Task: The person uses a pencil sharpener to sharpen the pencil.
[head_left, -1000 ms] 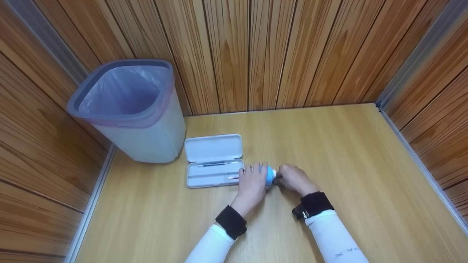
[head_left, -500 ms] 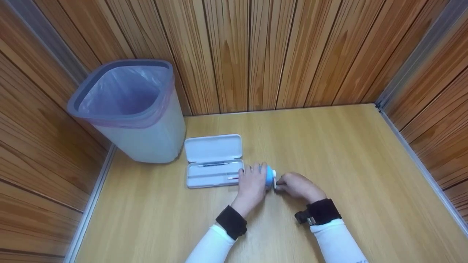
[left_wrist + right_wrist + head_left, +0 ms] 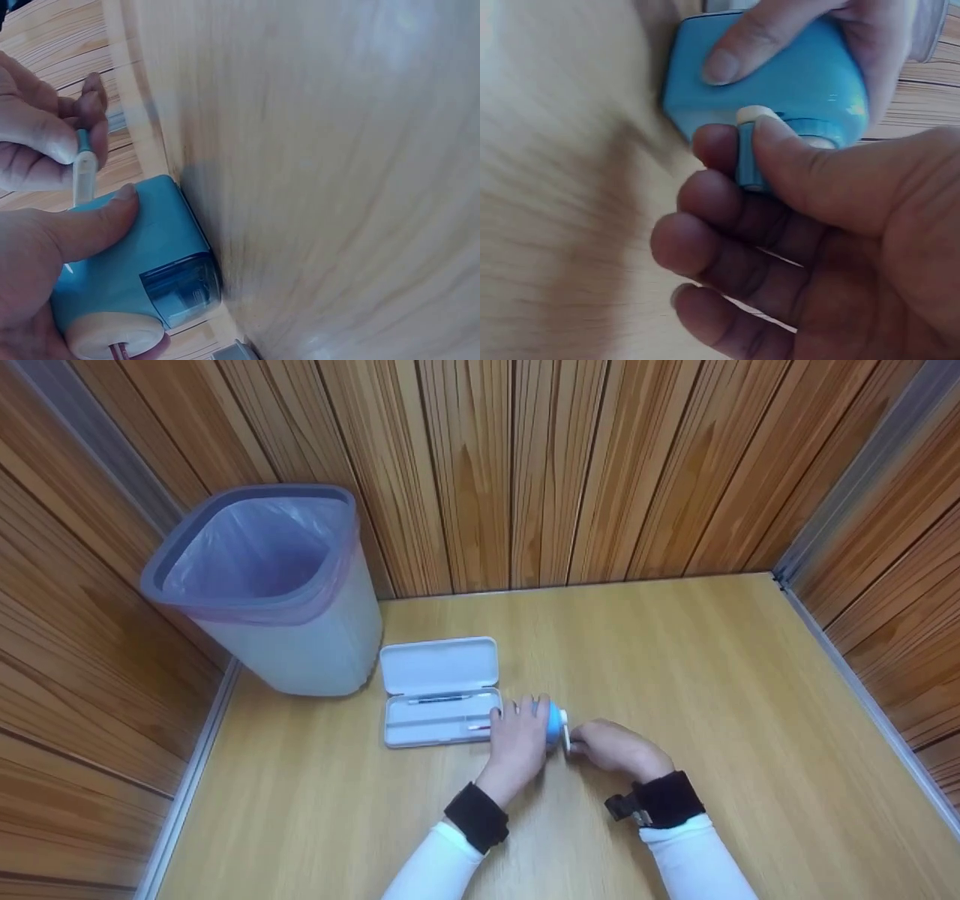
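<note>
A blue crank pencil sharpener [image 3: 553, 724] lies on the table, held by my left hand [image 3: 517, 742], whose thumb presses across its body in the left wrist view. From its pale round front [image 3: 97, 332] sticks a thin reddish pencil [image 3: 118, 351]; the pencil's far end shows left of my hand in the head view. At the opposite end, my right hand [image 3: 619, 746] pinches the blue knob [image 3: 748, 157] of the white crank arm [image 3: 85, 176] between thumb and forefinger. In the head view the crank arm points down toward me. Most of the sharpener is hidden behind my left hand there.
An open white pencil case [image 3: 420, 733] lies just left of the sharpener, with a dark-and-clear pen [image 3: 442, 698] in its rear compartment. Behind it on the left stands a lined waste bin [image 3: 315, 656]. Wood-panelled walls [image 3: 540, 472] border the table.
My right hand, pinching the crank knob, has moved down toward me, swinging the crank arm to point my way. In the last half second it moved only slightly. My left hand stays put.
</note>
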`<state>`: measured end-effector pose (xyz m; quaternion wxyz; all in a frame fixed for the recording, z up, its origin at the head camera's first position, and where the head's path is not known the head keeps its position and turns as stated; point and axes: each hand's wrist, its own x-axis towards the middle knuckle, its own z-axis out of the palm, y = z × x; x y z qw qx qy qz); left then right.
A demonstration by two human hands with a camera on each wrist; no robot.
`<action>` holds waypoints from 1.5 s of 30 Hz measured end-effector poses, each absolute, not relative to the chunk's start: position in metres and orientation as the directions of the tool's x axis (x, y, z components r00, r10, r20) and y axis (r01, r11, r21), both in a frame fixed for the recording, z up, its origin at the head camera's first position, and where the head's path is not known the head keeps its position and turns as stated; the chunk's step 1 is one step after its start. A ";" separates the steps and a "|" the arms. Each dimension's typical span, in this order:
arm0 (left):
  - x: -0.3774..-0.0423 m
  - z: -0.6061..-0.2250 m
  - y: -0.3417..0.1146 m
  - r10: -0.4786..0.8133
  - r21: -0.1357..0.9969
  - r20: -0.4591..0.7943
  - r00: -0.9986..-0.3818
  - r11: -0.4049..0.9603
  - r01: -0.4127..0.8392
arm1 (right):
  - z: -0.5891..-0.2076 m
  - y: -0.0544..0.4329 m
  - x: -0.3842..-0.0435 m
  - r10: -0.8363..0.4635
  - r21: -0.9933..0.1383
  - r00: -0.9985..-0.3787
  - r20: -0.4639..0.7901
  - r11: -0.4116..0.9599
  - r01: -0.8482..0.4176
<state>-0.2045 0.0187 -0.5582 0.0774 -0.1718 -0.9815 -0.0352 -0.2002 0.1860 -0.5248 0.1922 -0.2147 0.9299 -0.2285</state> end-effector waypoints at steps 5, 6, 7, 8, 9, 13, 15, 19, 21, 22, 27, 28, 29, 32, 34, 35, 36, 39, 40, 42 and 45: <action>-0.205 -0.555 0.018 0.335 0.048 0.138 -0.932 0.938 0.344 | -0.514 0.185 -0.198 -0.459 -0.489 -0.839 -0.292 0.826 -0.281; -0.205 -0.555 0.018 0.337 0.047 0.134 -0.932 0.937 0.345 | -0.512 0.185 -0.198 -0.458 -0.486 -0.841 -0.289 0.827 -0.284; -0.205 -0.554 0.018 0.338 0.047 0.132 -0.932 0.937 0.347 | -0.509 0.185 -0.198 -0.460 -0.483 -0.842 -0.284 0.827 -0.289; -0.205 -0.554 0.018 0.339 0.045 0.135 -0.931 0.937 0.347 | -0.507 0.185 -0.198 -0.464 -0.479 -0.843 -0.273 0.825 -0.300; -0.205 -0.554 0.018 0.339 0.042 0.140 -0.930 0.936 0.348 | -0.505 0.186 -0.198 -0.468 -0.476 -0.844 -0.263 0.824 -0.308; -0.204 -0.555 0.017 0.348 0.025 0.155 -0.925 0.934 0.356 | -0.497 0.187 -0.199 -0.475 -0.481 -0.848 -0.236 0.815 -0.323; -0.204 -0.556 0.016 0.355 0.024 0.157 -0.922 0.932 0.363 | -0.495 0.188 -0.200 -0.472 -0.483 -0.852 -0.225 0.814 -0.323; -0.202 -0.556 0.015 0.368 0.021 0.162 -0.916 0.926 0.376 | -0.493 0.189 -0.203 -0.466 -0.499 -0.864 -0.190 0.804 -0.323; -0.202 -0.557 0.015 0.373 0.015 0.175 -0.911 0.924 0.382 | -0.493 0.190 -0.205 -0.465 -0.501 -0.870 -0.162 0.799 -0.333; -0.202 -0.557 0.015 0.375 0.010 0.182 -0.909 0.924 0.383 | -0.493 0.190 -0.205 -0.467 -0.497 -0.872 -0.145 0.797 -0.344; -0.202 -0.558 0.014 0.379 0.004 0.207 -0.902 0.922 0.388 | -0.496 0.190 -0.210 -0.460 -0.447 -0.887 -0.049 0.804 -0.392; -0.202 -0.558 0.014 0.380 0.007 0.203 -0.902 0.921 0.389 | -0.497 0.191 -0.211 -0.452 -0.441 -0.891 -0.032 0.807 -0.394; -0.202 -0.558 0.015 0.382 0.015 0.196 -0.903 0.920 0.392 | -0.498 0.191 -0.212 -0.439 -0.438 -0.898 -0.018 0.811 -0.388; -0.203 -0.558 0.016 0.383 0.047 0.154 -0.911 0.918 0.394 | -0.502 0.191 -0.216 -0.403 -0.445 -0.915 0.013 0.817 -0.367; -0.203 -0.557 0.016 0.381 0.071 0.122 -0.916 0.918 0.391 | -0.504 0.190 -0.219 -0.380 -0.463 -0.925 0.014 0.817 -0.343; -0.203 -0.557 0.017 0.378 0.082 0.108 -0.919 0.918 0.388 | -0.505 0.190 -0.220 -0.376 -0.469 -0.927 0.019 0.815 -0.340; -0.204 -0.556 0.017 0.377 0.087 0.099 -0.921 0.919 0.385 | -0.506 0.190 -0.222 -0.372 -0.474 -0.928 0.025 0.813 -0.339; -0.203 -0.555 0.016 0.375 0.095 0.094 -0.922 0.919 0.383 | -0.509 0.188 -0.227 -0.358 -0.481 -0.933 0.043 0.811 -0.334; -0.204 -0.555 0.016 0.375 0.096 0.096 -0.922 0.918 0.384 | -0.510 0.188 -0.228 -0.354 -0.482 -0.934 0.046 0.811 -0.331; -0.204 -0.555 0.016 0.377 0.094 0.100 -0.921 0.918 0.386 | -0.513 0.187 -0.231 -0.344 -0.477 -0.937 0.053 0.816 -0.327; -0.204 -0.555 0.016 0.376 0.095 0.096 -0.921 0.918 0.385 | -0.516 0.186 -0.234 -0.328 -0.472 -0.943 0.052 0.824 -0.313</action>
